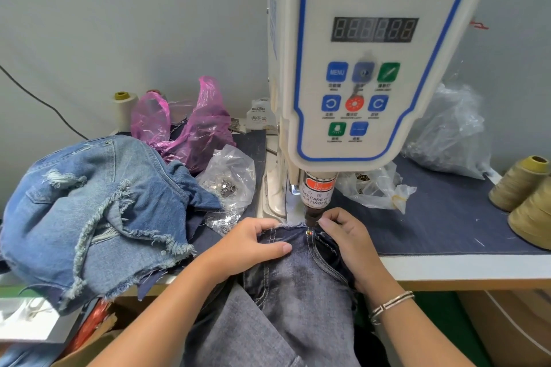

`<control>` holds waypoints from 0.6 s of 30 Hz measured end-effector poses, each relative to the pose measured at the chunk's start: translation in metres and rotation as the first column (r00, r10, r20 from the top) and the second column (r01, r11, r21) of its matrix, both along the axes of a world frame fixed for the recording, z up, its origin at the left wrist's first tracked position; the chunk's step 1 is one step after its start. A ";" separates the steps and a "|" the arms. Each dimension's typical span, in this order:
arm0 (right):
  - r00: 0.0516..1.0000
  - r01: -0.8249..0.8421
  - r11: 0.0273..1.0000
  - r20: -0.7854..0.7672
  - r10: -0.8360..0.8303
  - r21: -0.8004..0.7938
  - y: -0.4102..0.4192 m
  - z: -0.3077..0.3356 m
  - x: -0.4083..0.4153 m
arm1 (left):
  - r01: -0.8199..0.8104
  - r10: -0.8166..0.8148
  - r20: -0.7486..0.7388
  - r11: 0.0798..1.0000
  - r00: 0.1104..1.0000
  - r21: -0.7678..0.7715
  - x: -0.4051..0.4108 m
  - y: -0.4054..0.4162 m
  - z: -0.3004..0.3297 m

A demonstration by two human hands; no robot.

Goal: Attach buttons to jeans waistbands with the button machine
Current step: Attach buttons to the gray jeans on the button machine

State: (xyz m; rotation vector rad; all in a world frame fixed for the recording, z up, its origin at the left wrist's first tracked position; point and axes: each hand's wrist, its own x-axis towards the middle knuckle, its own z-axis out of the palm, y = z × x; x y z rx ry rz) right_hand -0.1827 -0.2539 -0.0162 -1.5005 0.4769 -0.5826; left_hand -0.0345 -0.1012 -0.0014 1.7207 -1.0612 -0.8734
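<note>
Both hands' fingers pinch the jeans waistband (293, 232) flat, flanking it beneath the button machine (366, 68).

A work table (465, 268) covered with a dark blue denim cloth (441, 217) carries the white servo button machine (369, 53), which stands directly beyond the hands. Left of the left hand (253, 244) lies a heap of frayed light-blue denim pieces (98, 211), with a clear bag of metal buttons (229, 185) just beyond it, a pink plastic bag (190, 125) and a cream thread cone (123, 110) farther back. Beyond the right hand (348, 235) sits a crumpled clear bag (375, 188), and well to that hand's right stand a larger clear bag (450, 134) and two tan thread cones (518, 185), while dark jeans (298, 271) drape over the table's near edge under both hands.
</note>
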 end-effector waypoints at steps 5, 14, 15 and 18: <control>0.999 -0.041 0.997 0.024 0.039 0.071 0.001 0.003 -0.003 | 0.017 -0.021 -0.052 0.997 0.998 -0.071 -0.005 0.000 0.005; 0.999 -0.025 0.997 0.027 0.023 0.072 0.006 0.008 -0.010 | 0.076 -0.087 -0.072 0.987 0.994 -0.140 -0.006 0.002 0.005; 0.999 -0.023 0.995 0.029 0.020 0.099 0.007 0.010 -0.012 | 0.075 -0.087 -0.071 0.986 0.994 -0.150 -0.007 0.002 0.006; 0.999 -0.041 0.987 0.024 0.038 0.154 0.010 0.020 -0.019 | 0.113 -0.124 -0.083 0.985 0.989 -0.127 -0.009 0.003 0.011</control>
